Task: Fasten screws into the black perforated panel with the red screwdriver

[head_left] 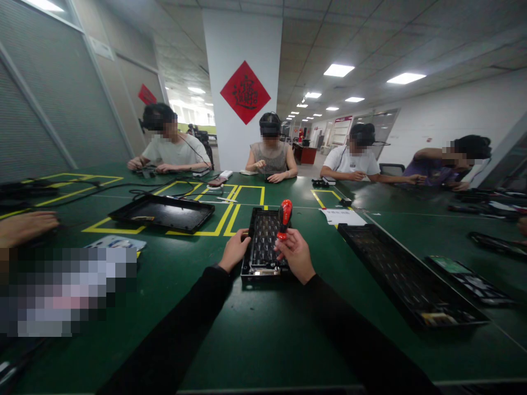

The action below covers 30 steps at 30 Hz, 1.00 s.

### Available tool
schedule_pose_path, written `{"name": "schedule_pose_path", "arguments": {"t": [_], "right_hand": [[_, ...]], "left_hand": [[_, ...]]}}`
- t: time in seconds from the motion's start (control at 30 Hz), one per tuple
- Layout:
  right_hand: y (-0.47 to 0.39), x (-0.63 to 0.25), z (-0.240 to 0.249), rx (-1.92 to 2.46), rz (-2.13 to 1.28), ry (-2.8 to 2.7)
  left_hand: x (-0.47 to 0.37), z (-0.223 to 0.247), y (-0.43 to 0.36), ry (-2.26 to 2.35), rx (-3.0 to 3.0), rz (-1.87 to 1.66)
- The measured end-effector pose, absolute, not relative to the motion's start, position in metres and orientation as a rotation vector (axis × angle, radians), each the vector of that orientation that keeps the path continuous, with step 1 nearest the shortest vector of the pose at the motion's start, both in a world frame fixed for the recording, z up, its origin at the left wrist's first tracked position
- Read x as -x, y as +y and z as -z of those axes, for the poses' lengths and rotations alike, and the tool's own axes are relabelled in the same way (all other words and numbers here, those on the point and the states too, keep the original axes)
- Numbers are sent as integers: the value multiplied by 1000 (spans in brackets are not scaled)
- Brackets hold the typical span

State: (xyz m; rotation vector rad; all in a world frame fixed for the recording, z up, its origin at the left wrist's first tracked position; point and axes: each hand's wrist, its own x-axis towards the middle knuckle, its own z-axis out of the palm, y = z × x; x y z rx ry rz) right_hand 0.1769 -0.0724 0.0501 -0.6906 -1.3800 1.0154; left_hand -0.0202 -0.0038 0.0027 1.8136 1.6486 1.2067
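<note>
In front of me a narrow black plastic casing (263, 278) lies on the green table, with rows of shiny recesses inside. My left hand (235, 250) grips its left edge, thumb on the rim. In my right hand (297, 254) is a screwdriver (285, 215) with a red and black handle, held upright between thumb and fingers over the casing's near right part. My fingers hide the screwdriver's lower end and tip. A pale piece (263, 271) shows at the near end of the casing.
A wide black tray (164, 213) lies to the left, with cables behind it. On the right are a long black casing (407, 280), a white paper (343, 217) and a green circuit board (450, 265). Several people sit around the table; another person's hand (31, 226) is at far left.
</note>
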Motion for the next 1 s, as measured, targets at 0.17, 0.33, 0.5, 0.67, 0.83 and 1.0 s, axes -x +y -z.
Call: {"name": "schedule_pose_path", "arguments": {"t": [0.17,0.33,0.5,0.67,0.83,1.0], "right_hand": [[-71,-178,-48,759,-928,-1360],[-73,-178,-48,700,-970,-1384],[-74,-177,-50,676,-1004,-1419],[-73,-177,-48,719,-982,-1384],[-72,-177,-48,737,-949,-1347],[-74,-178,-49,703,-979,-1386]], "left_hand": [[20,-3,-4,1635,-1831,-1207],[20,-4,-4,1662,-1822,-1191],[20,-3,-4,1644,-1825,-1209],[20,-3,-4,1660,-1822,-1195],[20,-4,-5,1648,-1816,-1191],[21,-2,-4,1623,-1816,-1210]]}}
